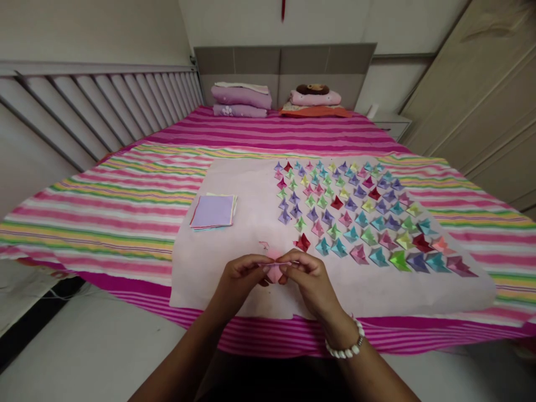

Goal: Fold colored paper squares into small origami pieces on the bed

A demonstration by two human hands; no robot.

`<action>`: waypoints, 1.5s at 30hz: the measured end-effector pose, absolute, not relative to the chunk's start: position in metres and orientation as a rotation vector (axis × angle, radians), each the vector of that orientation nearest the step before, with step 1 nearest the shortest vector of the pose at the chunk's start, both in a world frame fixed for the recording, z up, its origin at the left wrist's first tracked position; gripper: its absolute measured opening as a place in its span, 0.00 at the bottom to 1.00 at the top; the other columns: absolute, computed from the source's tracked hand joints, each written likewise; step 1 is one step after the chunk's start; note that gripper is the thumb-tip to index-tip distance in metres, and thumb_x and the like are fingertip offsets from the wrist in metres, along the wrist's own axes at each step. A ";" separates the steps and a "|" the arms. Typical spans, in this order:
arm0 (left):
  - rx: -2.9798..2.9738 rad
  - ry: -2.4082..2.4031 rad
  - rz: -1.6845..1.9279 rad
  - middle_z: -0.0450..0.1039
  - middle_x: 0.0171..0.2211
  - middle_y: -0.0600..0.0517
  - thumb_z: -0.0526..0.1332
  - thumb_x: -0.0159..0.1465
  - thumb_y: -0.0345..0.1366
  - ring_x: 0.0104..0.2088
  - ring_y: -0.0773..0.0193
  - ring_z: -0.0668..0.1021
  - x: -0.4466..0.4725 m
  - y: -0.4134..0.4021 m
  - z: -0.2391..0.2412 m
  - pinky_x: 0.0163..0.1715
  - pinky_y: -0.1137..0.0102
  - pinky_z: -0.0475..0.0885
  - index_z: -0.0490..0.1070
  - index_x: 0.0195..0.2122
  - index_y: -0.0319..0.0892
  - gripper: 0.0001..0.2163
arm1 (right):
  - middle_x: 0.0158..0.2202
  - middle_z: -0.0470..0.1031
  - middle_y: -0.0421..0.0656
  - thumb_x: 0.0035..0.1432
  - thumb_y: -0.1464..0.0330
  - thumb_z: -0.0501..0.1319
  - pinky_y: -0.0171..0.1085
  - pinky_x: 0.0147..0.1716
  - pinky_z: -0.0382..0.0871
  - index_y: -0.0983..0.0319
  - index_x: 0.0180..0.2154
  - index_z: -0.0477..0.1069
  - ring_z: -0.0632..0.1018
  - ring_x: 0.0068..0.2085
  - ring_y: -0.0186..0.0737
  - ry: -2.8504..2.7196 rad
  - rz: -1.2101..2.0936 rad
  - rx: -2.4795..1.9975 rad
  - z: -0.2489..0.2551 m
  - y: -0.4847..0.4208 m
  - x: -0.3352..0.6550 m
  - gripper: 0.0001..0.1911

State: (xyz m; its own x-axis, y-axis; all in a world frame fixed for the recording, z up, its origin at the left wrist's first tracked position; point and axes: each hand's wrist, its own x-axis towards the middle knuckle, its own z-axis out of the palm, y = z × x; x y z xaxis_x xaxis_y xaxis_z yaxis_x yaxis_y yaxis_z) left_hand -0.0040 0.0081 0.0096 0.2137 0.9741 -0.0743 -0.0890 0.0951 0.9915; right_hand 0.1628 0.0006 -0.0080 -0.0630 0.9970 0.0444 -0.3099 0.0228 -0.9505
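Note:
Between my two hands is a small pink piece of folding paper (274, 272), held just above the near part of a large pale sheet (247, 181). My left hand (247, 273) pinches its left side with thumb and fingers. On its right side my right hand (302, 273) does the same; a white bead bracelet (349, 346) circles that wrist. The paper's exact folds are partly hidden by my fingers. Just beyond my right hand sits a red folded paper boat (302, 243). A stack of square papers (213, 211), lilac on top, lies beyond my left hand.
Rows of small coloured folded paper boats (362, 218) cover the sheet's right side. Under it is a bed with a striped cover (125, 195). Folded bedding (242, 100) rests by the headboard (280, 61). A railing (104, 106) runs along the left, a wardrobe (473, 89) stands right.

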 end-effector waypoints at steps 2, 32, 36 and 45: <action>1.152 0.999 1.025 0.78 0.24 0.52 0.67 0.54 0.35 0.25 0.66 0.77 -0.006 0.008 0.010 0.29 0.70 0.75 0.80 0.32 0.42 0.06 | 0.27 0.73 0.37 0.49 0.71 0.67 0.33 0.26 0.69 0.59 0.30 0.79 0.75 0.23 0.32 -1.030 1.354 -0.874 -0.009 0.001 0.163 0.03; 1.516 1.098 1.031 0.80 0.34 0.51 0.66 0.56 0.34 0.34 0.64 0.79 -0.008 0.010 0.008 0.35 0.71 0.73 0.79 0.36 0.45 0.07 | 0.22 0.76 0.39 0.42 0.63 0.73 0.34 0.25 0.67 0.61 0.28 0.75 0.75 0.24 0.35 -1.091 1.332 -1.032 -0.002 0.002 0.163 0.12; 1.645 1.212 0.999 0.81 0.36 0.52 0.67 0.54 0.33 0.35 0.63 0.78 -0.010 0.009 0.009 0.38 0.69 0.73 0.78 0.39 0.46 0.10 | 0.20 0.73 0.38 0.43 0.64 0.72 0.33 0.22 0.64 0.61 0.30 0.76 0.71 0.22 0.33 -1.160 1.241 -1.092 -0.003 0.001 0.164 0.11; 1.743 1.190 1.073 0.78 0.33 0.52 0.67 0.56 0.34 0.35 0.63 0.78 -0.009 0.008 0.008 0.37 0.69 0.71 0.78 0.37 0.44 0.07 | 0.28 0.76 0.41 0.49 0.70 0.66 0.36 0.29 0.67 0.60 0.35 0.78 0.71 0.28 0.35 -1.387 1.032 -1.096 -0.002 0.001 0.166 0.08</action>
